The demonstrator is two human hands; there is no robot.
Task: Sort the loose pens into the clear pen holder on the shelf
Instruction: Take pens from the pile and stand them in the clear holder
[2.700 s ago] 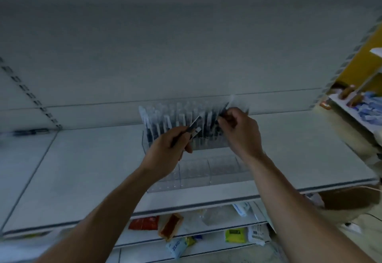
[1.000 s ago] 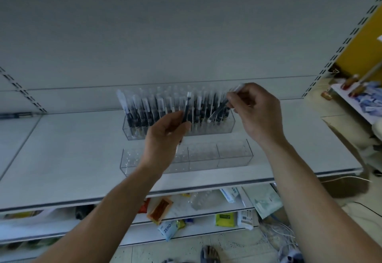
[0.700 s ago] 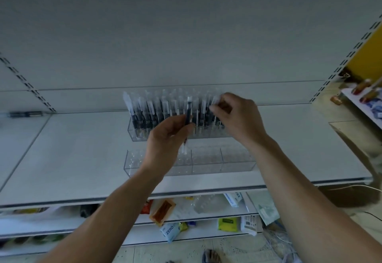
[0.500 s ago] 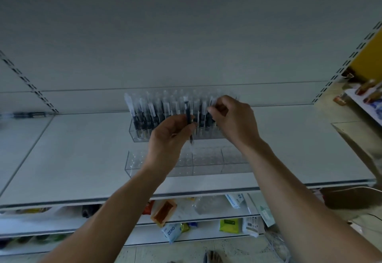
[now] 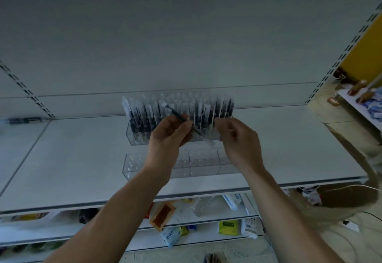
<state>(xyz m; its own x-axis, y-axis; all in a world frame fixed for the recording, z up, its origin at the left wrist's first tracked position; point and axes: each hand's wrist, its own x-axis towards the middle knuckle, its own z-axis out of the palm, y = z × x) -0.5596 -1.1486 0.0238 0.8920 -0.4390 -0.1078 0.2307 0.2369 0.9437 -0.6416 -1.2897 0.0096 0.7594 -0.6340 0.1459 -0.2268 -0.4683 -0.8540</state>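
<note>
Left hand (image 5: 167, 138): pinches a dark pen (image 5: 174, 113), tilted, before the filled pen holder (image 5: 136, 136).
Right hand (image 5: 239, 141): fingers curled just beside it; grip unclear.
Shelf (image 5: 72, 159): carries the empty holder (image 5: 206, 163) in front.

We are seeing two bare arms, uncovered from the bottom edge of the frame up to the fingertips. The left forearm (image 5: 124, 207) is filling the lower left, long and slim, narrowing towards the wrist. The right forearm (image 5: 285, 209) is filling the lower right and is looking broader where it is nearest the lens. The left hand (image 5: 167, 136) and the right hand (image 5: 237, 138) are showing at the centre of the frame, both bare, their knuckles showing only faintly in the dim, slightly blurred light.
</note>
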